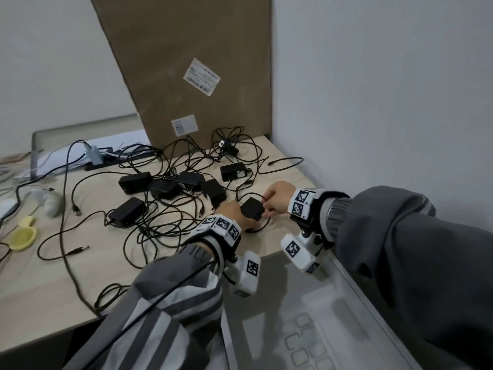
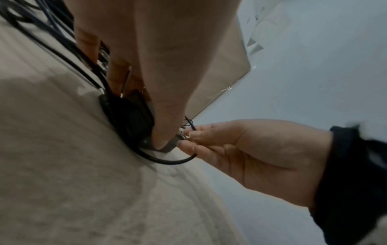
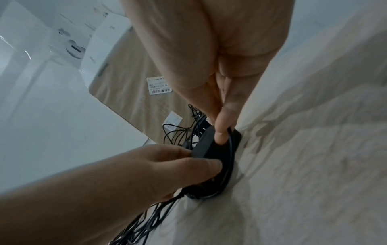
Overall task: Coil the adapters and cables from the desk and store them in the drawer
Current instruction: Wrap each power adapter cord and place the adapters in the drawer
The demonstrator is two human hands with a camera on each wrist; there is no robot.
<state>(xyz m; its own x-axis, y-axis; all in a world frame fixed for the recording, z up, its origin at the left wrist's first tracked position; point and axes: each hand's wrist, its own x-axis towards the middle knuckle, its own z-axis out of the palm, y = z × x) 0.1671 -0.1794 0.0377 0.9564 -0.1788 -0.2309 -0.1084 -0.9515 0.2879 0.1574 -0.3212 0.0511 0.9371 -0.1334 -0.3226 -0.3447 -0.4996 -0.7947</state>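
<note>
Near the desk's right front edge, both hands are on one black power adapter. The left hand has its fingers curled round the adapter's near side, thumb pressed along the block's edge, pinning it against the desk. The right hand comes in from the other side with thumb and forefinger closed tight in a pinch on the thin black cable, right at the adapter's top face; the other fingers are tucked in behind. That cable loops round the block in a smooth curve, lying on the desk below it.

The adapter is a matte, boxy brick with rounded corners. The desk surface is pale wood-grain laminate, smooth and flat.

Toward the middle of the desk lies a cluster of black adapter bricks, same matte plastic, sitting in a tangle of thin black cables, loops crossing every which way. A barrel plug lies loose toward the front left.

At the back edge a big flat cardboard box leans upright, brown, with white printed labels. By the left edge sits a soft yellow scoop-shaped piece, and at the back left a grey plug on a thicker cable over papers.
</note>
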